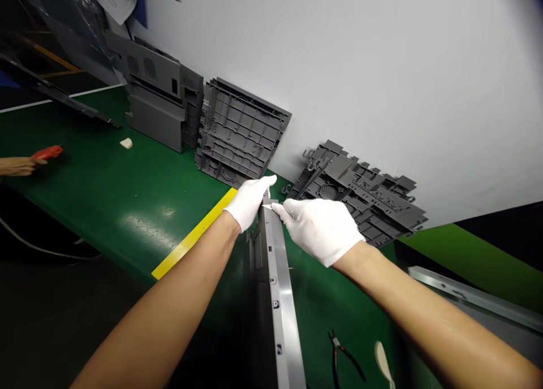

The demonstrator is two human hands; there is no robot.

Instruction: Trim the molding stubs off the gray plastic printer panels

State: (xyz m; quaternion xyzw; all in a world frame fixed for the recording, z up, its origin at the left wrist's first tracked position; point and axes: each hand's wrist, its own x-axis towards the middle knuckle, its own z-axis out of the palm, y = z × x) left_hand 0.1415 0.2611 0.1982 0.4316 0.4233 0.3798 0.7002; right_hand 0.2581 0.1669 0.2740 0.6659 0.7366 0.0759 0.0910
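A grey panel (280, 287) stands on its edge in front of me, its narrow side with small holes and slots facing up. My left hand (250, 201), in a white glove, is closed on the panel's far end. My right hand (320, 228), also gloved in white, grips a knife whose handle is hidden in the fist. The knife's short pointed blade (267, 207) touches or lies very close to the panel's upper edge near the far end, just beside my left hand.
Grey moulded panels (241, 129) lean on the white wall, with more panels (356, 191) at the right. Black-handled cutters (339, 355) and a cream-coloured tool (383, 363) lie on the green table (106, 202). A yellow strip (190, 239) crosses it. Another person's hand (21, 166) holds an orange tool.
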